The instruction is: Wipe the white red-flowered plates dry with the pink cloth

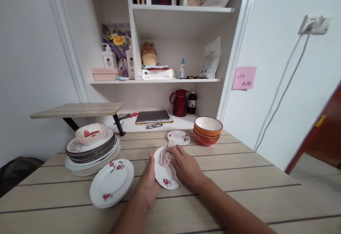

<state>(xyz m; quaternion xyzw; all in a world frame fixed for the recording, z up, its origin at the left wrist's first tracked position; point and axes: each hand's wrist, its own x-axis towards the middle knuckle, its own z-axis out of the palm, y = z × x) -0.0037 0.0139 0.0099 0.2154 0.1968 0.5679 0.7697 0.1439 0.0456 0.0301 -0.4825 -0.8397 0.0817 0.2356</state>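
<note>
A small white plate (162,175) with red flowers is held tilted above the table by my left hand (149,180), thumb at its left rim and fingers behind it. My right hand (186,166) grips a pale pink cloth (165,157) and presses it on the plate's face. Another small flowered plate (178,136) lies flat just beyond. To the left of my left hand sits a short stack of white flowered plates (112,182). Stacked orange and red bowls (207,129) stand beyond my right hand.
A tall pile of plates (92,152) with a patterned bowl (92,133) on top stands at left, by a small raised shelf (80,109). At the back are a laptop (152,116), glasses (154,126), a red jug (180,103) and a dark bottle (191,102).
</note>
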